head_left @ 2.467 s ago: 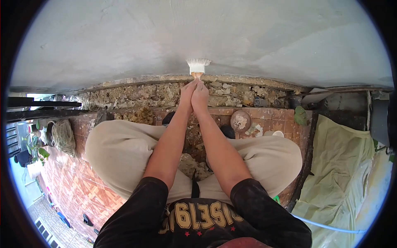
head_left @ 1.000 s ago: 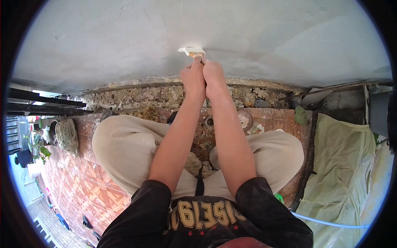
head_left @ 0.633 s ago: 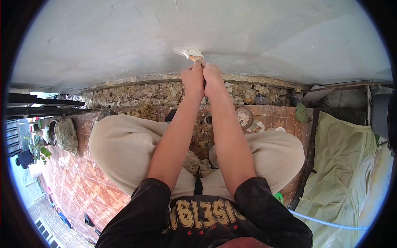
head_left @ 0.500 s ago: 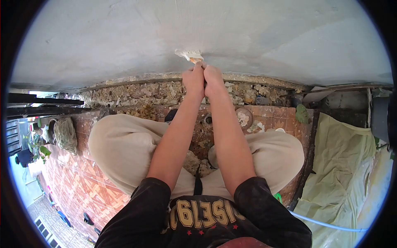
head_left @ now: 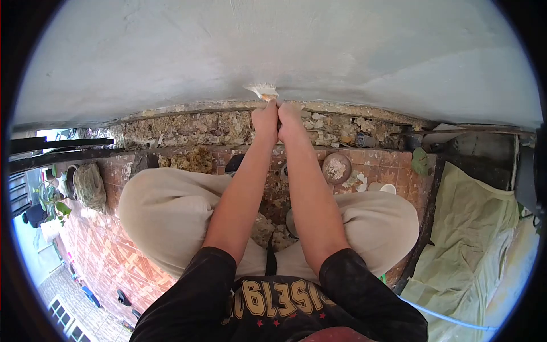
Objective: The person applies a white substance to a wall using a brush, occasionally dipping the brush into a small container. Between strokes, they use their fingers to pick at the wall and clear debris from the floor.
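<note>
Both arms stretch forward to the foot of a grey-white wall (head_left: 364,51). A paintbrush (head_left: 264,90) with white-coated bristles presses against the wall's lower part, its bristles fanned out. My left hand (head_left: 265,121) is closed round the brush's handle, thumb toward the wall. Pressed against it, my right hand (head_left: 289,118) is closed as well, apparently on the same handle. Most of the handle is hidden by the fingers. Just below the hands runs a rough, crumbling ledge (head_left: 199,126) along the wall's base.
A round bowl (head_left: 337,169) with whitish residue stands on the red tiles, right of my arms. Near my right knee is a white cup (head_left: 388,188). A grey cup (head_left: 363,139) lies on the ledge. A greenish sheet (head_left: 464,228) covers the right side; dark bars (head_left: 62,147) project at left.
Both hands and the brush have moved down the wall, closer to the ledge. My view has shifted slightly, and more of the white cup shows beside my right knee.
</note>
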Demonstrator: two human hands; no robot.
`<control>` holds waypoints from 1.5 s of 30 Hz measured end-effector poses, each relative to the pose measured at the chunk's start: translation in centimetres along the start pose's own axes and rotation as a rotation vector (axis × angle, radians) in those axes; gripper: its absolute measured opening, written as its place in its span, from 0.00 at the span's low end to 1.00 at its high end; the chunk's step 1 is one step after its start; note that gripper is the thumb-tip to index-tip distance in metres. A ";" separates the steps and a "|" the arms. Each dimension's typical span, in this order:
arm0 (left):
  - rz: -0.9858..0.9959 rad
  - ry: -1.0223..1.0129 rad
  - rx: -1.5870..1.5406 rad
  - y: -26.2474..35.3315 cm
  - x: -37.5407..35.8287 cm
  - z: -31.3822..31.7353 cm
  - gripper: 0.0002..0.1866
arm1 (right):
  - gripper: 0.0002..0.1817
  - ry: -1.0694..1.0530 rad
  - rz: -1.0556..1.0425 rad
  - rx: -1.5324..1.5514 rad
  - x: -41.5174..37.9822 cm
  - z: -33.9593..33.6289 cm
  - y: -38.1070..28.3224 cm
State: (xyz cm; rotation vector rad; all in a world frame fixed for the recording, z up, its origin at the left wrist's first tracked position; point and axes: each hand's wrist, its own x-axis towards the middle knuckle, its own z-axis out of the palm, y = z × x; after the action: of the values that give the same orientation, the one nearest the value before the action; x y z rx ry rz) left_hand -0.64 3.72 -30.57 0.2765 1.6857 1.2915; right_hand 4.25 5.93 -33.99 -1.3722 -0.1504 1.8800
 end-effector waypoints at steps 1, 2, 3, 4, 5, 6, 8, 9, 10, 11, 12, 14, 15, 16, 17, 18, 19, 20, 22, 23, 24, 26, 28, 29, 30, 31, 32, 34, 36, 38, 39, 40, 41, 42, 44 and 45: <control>0.033 -0.074 0.123 -1.9 1.8 -0.6 0.14 | 0.15 0.000 0.002 0.000 -0.2 0.2 0.1; 0.065 -0.149 0.246 -3.4 3.2 -0.9 0.13 | 0.16 0.102 0.004 -0.050 -1.0 0.3 0.3; 0.063 -0.147 0.247 -4.1 3.8 -0.9 0.13 | 0.17 0.205 0.006 -0.102 -1.3 0.5 0.4; -0.198 -0.118 0.071 -4.7 4.3 -0.8 0.12 | 0.17 0.207 0.008 -0.102 0.3 -0.1 1.6; -0.459 -0.088 -0.105 -5.2 4.8 -0.8 0.10 | 0.18 0.227 0.010 -0.161 1.6 -0.8 2.9; -0.465 -0.087 -0.103 -5.9 5.3 -1.0 0.10 | 0.19 0.248 0.014 -0.219 1.6 -0.7 3.2; -0.475 -0.215 -0.141 -7.2 6.1 -1.7 0.10 | 0.19 0.240 -0.009 -0.267 1.4 -1.1 3.3; -0.478 -0.219 -0.139 -6.1 5.5 -1.5 0.10 | 0.20 0.221 -0.044 -0.310 0.7 -0.6 2.5; -0.389 -0.233 -0.129 -3.8 4.3 -1.1 0.10 | 0.20 0.223 -0.047 -0.308 -0.1 0.1 1.4; -0.298 -0.246 -0.120 -2.4 3.4 -1.0 0.10 | 0.20 0.191 -0.057 -0.315 -0.9 0.8 0.3; -0.293 -0.250 -0.120 -2.1 3.2 -1.0 0.10 | 0.20 0.158 -0.069 -0.322 -1.1 1.1 -0.3; -0.218 -0.313 -0.058 -1.2 2.9 -0.9 0.11 | 0.20 0.153 -0.111 -0.370 -1.9 1.5 -0.9; -0.208 -0.317 -0.059 -0.3 2.2 -0.9 0.11 | 0.20 0.152 -0.146 -0.420 -2.3 1.7 -1.2; -0.212 -0.306 -0.131 0.5 1.4 -0.9 0.12 | 0.20 0.149 -0.155 -0.417 -2.7 2.0 -1.3; -0.218 -0.295 -0.203 1.2 0.6 -1.0 0.12 | 0.17 0.141 -0.213 -0.391 -3.1 2.2 -1.3; -0.211 -0.299 -0.205 1.0 0.6 -1.3 0.12 | 0.17 0.133 -0.271 -0.364 -3.8 2.5 -1.4; 0.118 -0.364 0.120 0.9 0.8 -1.8 0.12 | 0.17 0.130 -0.278 -0.363 -4.4 2.7 -1.8; 0.451 -0.414 0.446 0.8 1.0 -2.2 0.12 | 0.16 0.104 -0.279 -0.373 -5.0 3.0 -2.3; 0.146 -0.353 0.076 4.6 -2.1 -1.4 0.12 | 0.16 0.073 -0.290 -0.381 -6.7 3.7 -3.5; -0.170 -0.284 -0.291 6.2 -3.4 -1.0 0.12 | 0.16 0.053 -0.283 -0.342 -7.9 4.2 -4.2; -0.160 -0.289 -0.295 6.7 -3.9 -0.9 0.12 | 0.16 0.033 -0.277 -0.304 -9.1 4.7 -4.8; -0.126 -0.282 -0.301 7.5 -4.6 -0.9 0.13 | 0.17 0.034 -0.286 -0.343 -11.7 5.4 -6.2; -0.077 -0.267 -0.295 8.4 -5.9 -0.9 0.14 | 0.18 0.040 -0.287 -0.384 -13.2 5.7 -6.8; -0.036 -0.249 -0.285 8.6 -6.3 -0.9 0.14 | 0.18 0.028 -0.296 -0.395 -13.6 5.7 -6.9; -0.037 -0.249 -0.286 8.2 -6.2 -1.0 0.14 | 0.17 0.017 -0.303 -0.406 -13.8 5.6 -6.8; 0.124 -0.264 -0.242 7.5 -5.9 -1.1 0.15 | 0.17 0.019 -0.300 -0.407 -13.6 5.5 -6.5; 0.285 -0.278 -0.197 6.8 -5.7 -1.2 0.16 | 0.17 0.025 -0.305 -0.422 -13.2 5.4 -6.1; 0.298 -0.245 -0.228 5.5 -5.4 -1.2 0.16 | 0.17 0.030 -0.314 -0.440 -12.0 4.7 -5.4; 0.322 -0.208 -0.262 4.5 -5.3 -1.4 0.17 | 0.19 0.008 -0.338 -0.579 -10.8 4.0 -4.2; 0.151 -0.043 -0.187 3.5 -5.3 -1.7 0.17 | 0.17 0.017 -0.301 -0.483 -9.4 3.1 -2.5; 0.156 -0.042 -0.192 2.9 -4.9 -1.8 0.17 | 0.16 0.032 -0.256 -0.384 -8.9 2.9 -2.1; 0.028 -0.057 -0.242 2.3 -4.4 -1.9 0.16 | 0.16 0.029 -0.257 -0.386 -8.2 2.5 -2.1; -0.103 -0.069 -0.289 1.5 -3.9 -2.1 0.16 | 0.13 -0.008 -0.126 -0.400 -7.6 1.7 -2.1; -0.109 -0.061 -0.289 0.6 -3.4 -2.3 0.16 | 0.13 -0.044 0.010 -0.415 -7.2 1.2 -1.9; -0.277 -0.099 -0.263 -1.2 -2.3 -2.7 0.13 | 0.13 -0.013 0.047 -0.416 -6.6 0.8 -0.8; -0.280 -0.095 -0.263 -1.8 -1.8 -2.9 0.13 | 0.13 0.019 0.070 -0.411 -6.2 0.7 -0.4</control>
State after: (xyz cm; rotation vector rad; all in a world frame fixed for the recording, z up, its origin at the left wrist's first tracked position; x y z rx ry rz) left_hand -1.34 -0.04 -31.14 -0.0527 1.3985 1.2500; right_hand 4.51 2.41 -28.87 -1.6842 -0.5078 1.9638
